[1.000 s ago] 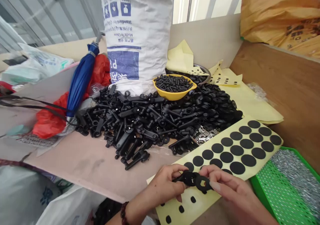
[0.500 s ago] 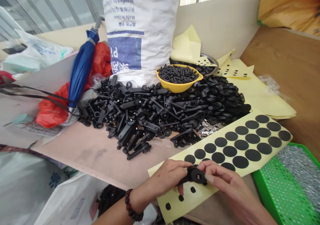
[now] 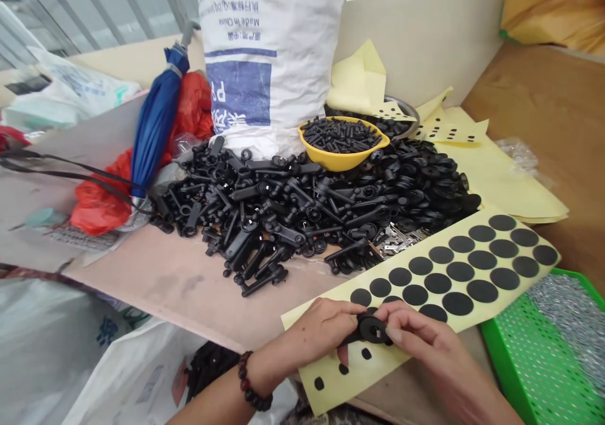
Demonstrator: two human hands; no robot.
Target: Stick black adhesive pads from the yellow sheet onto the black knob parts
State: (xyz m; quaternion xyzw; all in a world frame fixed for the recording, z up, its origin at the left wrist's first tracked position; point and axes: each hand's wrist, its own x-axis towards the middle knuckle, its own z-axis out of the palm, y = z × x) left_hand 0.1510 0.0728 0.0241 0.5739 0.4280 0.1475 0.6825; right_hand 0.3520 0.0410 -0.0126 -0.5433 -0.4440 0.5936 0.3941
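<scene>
Both my hands meet over a yellow sticker sheet point(image 3: 309, 321) at the front of the table. A black plastic crank handle point(image 3: 371, 329) with a round, holed end is gripped by my left hand point(image 3: 319, 330), its arm partly hidden under the fingers. The fingertips of my right hand point(image 3: 423, 337) pinch the rim of that round end from the right. Rows of round black stickers point(image 3: 457, 303) cover the sheet's right part, and a few small black dots point(image 3: 343, 369) show at its lower left.
A heap of black plastic handles point(image 3: 250, 192) spreads behind my hands. On it stands a yellow bowl point(image 3: 340, 161) of black screw-like parts, before a white sack point(image 3: 302, 53). To the right is a green basket point(image 3: 524, 355) with small metal pieces; a blue umbrella point(image 3: 158, 110) leans left.
The camera view has shifted slightly, so the table's things sit a little farther right. Both hands keep the same hold on the crank handle, whose round end appears slightly turned.
</scene>
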